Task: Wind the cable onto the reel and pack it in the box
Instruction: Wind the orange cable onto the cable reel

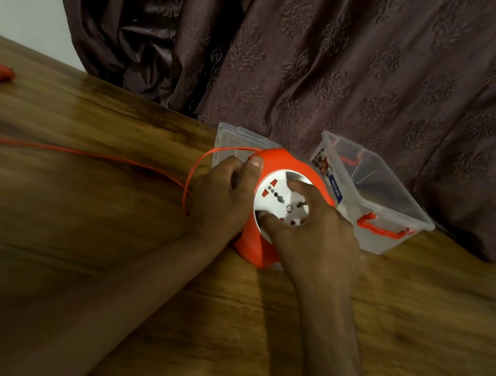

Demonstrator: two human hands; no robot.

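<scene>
Reel (267,247): on the table (77,228), between both hands, before the box (394,213).
Left hand (223,197): curled round its rim.
Right hand (313,231): fingers gripping the white face.
Cable (87,153): runs leftwards — nearer the left hand.

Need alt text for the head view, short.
Two hands work an orange cable reel on a wooden table: the left hand grips its rim, the right hand grips the white socket hub. Orange cable trails off left; a clear plastic box stands open behind.
</scene>
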